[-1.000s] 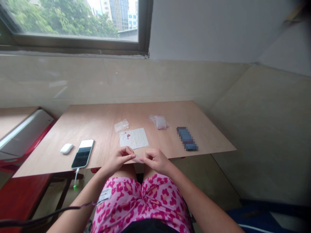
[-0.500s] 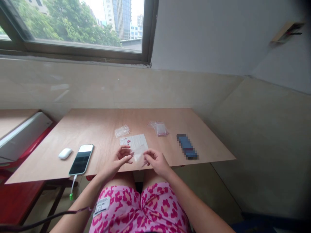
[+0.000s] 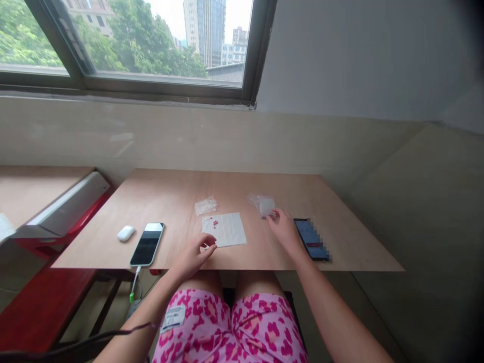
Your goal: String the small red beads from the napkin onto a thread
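My right hand (image 3: pixel 283 229) reaches to the back right, its fingertips pinched at the near edge of a stack of small clear plastic bags (image 3: pixel 266 203). My left hand (image 3: pixel 194 256) hovers by the table's front edge with loosely curled fingers, thumb and forefinger a little apart; I can make out nothing in it. Just beyond it a white square sheet (image 3: pixel 230 229), perhaps paper or thin plastic, lies flat. Several tiny red pieces (image 3: pixel 215 223) rest on its upper left part. Behind the sheet is another small pile of clear bags (image 3: pixel 206 205).
A phone (image 3: pixel 148 244) with a white cable plugged in lies on the left of the wooden table (image 3: pixel 170 186), beside a white earbud case (image 3: pixel 126 233). A second, dark phone (image 3: pixel 312 239), partly blurred out, lies near my right forearm. A red bench (image 3: pixel 41 312) stands lower left.
My right hand has moved from above the white sheet to the bags at the back right. My left hand has drawn slightly away from the sheet. The view has turned left.
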Demonstrator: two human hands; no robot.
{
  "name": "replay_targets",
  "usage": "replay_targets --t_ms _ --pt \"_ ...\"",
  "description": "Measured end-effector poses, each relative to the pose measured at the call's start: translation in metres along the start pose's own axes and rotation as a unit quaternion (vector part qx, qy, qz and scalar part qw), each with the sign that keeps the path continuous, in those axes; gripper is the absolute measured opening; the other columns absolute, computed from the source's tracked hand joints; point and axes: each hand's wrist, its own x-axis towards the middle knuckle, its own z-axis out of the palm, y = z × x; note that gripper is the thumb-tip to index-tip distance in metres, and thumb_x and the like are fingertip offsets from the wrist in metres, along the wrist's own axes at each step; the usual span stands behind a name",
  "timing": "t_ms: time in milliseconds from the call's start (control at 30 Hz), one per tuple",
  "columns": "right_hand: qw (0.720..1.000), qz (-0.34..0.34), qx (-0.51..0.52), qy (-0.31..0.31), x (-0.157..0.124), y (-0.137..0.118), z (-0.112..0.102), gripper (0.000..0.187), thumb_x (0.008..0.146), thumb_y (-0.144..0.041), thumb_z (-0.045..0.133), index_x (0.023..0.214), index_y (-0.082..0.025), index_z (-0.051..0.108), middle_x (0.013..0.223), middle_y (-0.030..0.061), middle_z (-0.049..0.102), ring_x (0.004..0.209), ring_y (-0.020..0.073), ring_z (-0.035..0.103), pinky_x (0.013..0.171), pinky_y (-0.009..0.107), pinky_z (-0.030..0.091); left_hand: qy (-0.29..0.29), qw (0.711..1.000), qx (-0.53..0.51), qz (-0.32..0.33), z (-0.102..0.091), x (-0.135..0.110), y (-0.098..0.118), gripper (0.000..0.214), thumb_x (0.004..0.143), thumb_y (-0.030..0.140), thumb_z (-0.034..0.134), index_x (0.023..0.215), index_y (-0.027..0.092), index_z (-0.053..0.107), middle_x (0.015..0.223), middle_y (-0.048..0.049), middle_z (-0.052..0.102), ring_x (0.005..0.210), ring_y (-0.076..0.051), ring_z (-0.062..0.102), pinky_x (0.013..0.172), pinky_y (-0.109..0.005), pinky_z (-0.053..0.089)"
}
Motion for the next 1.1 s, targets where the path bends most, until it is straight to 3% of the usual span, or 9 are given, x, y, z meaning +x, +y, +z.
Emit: replay_targets --t_ms 100,267,367,500,600,700,800,933,1100 --pt "0.995 -0.080 0.006 -0.058 -0.048 -0.006 0.011 0.025 0.089 -0.032 0.056 0.107 -0.019 0.068 0.117 0.0126 0.069 0.111 0.0289 0.065 0.101 0.042 0.049 0.026 1.000 0.002 -0.002 -0.002 0.004 -0.006 0.020 0.098 0.040 0.058 0.101 0.023 0.069 0.102 -0.0048 0.073 0.096 -0.022 0.068 0.089 -0.037 0.053" --pt "0.981 -0.093 0.066 -0.155 -0.103 -0.034 0.011 0.018 0.094 -0.029 0.055 0.103 -0.022 0.068 0.112 0.0102 0.068 0.107 0.0283 0.066 0.096 0.041 0.052 0.077 0.997 0.007 -0.004 -0.013 0.027 -0.023 0.023 0.097 0.042 0.060 0.099 0.023 0.071 0.103 -0.0069 0.074 0.098 -0.025 0.068 0.090 -0.039 0.052" --pt "0.976 -0.102 0.093 -0.168 -0.109 -0.042 0.008 0.017 0.095 -0.027 0.055 0.104 -0.023 0.068 0.113 0.0106 0.068 0.108 0.0291 0.065 0.096 0.042 0.052 0.094 0.993 0.073 -0.004 -0.027 0.065 -0.035 0.024 0.096 0.041 0.059 0.103 0.022 0.072 0.108 -0.0092 0.073 0.102 -0.028 0.067 0.095 -0.042 0.051" --pt "0.970 -0.104 0.098 -0.195 -0.104 -0.041 0.007 0.016 0.095 -0.026 0.053 0.102 -0.023 0.068 0.109 0.0099 0.069 0.105 0.0288 0.066 0.092 0.041 0.052 0.075 0.978 0.196 -0.003 -0.039 0.133 -0.052 0.041 0.091 0.039 0.064 0.126 0.017 0.066 0.128 -0.0161 0.065 0.122 -0.034 0.060 0.107 -0.047 0.045" --pt "0.967 -0.103 0.096 -0.214 -0.104 -0.039 0.007 0.016 0.095 -0.025 0.053 0.101 -0.023 0.068 0.106 0.0089 0.070 0.102 0.0281 0.067 0.089 0.040 0.051 0.046 0.963 0.265 -0.030 -0.035 0.175 -0.063 0.068 0.082 0.047 0.075 0.137 0.011 0.058 0.140 -0.0231 0.054 0.130 -0.038 0.054 0.111 -0.047 0.040" --pt "0.964 -0.105 0.095 -0.227 -0.104 -0.039 0.006 0.017 0.095 -0.024 0.054 0.103 -0.022 0.068 0.107 0.0090 0.071 0.102 0.0278 0.067 0.089 0.039 0.051 0.021 0.959 0.279 -0.043 -0.027 0.197 -0.073 0.074 0.073 0.052 0.082 0.130 0.009 0.062 0.140 -0.0258 0.053 0.128 -0.042 0.054 0.109 -0.048 0.041" --pt "0.963 -0.102 0.095 -0.230 -0.103 -0.038 0.005 0.017 0.096 -0.024 0.054 0.104 -0.022 0.069 0.107 0.0091 0.071 0.101 0.0273 0.067 0.088 0.039 0.051 0.014 0.960 0.277 -0.042 -0.024 0.205 -0.076 0.064 0.073 0.050 0.082 0.120 0.010 0.066 0.136 -0.0236 0.057 0.122 -0.039 0.058 0.106 -0.046 0.044" --pt "0.962 -0.101 0.103 -0.230 -0.099 -0.038 0.003 0.017 0.097 -0.025 0.054 0.102 -0.022 0.069 0.105 0.0090 0.071 0.100 0.0269 0.068 0.086 0.038 0.053 0.037 0.962 0.269 -0.021 -0.031 0.198 -0.065 0.059 0.079 0.046 0.078 0.126 0.013 0.065 0.134 -0.0193 0.059 0.123 -0.035 0.059 0.108 -0.043 0.043" --pt "0.959 -0.105 0.127 -0.231 -0.101 -0.042 0.002 0.017 0.097 -0.027 0.054 0.102 -0.022 0.070 0.103 0.0087 0.071 0.098 0.0264 0.068 0.083 0.038 0.054 0.070 0.990 0.126 -0.001 -0.037 0.143 -0.022 0.055 0.088 0.051 0.071 0.128 0.015 0.063 0.128 -0.0168 0.066 0.118 -0.033 0.062 0.102 -0.045 0.048"
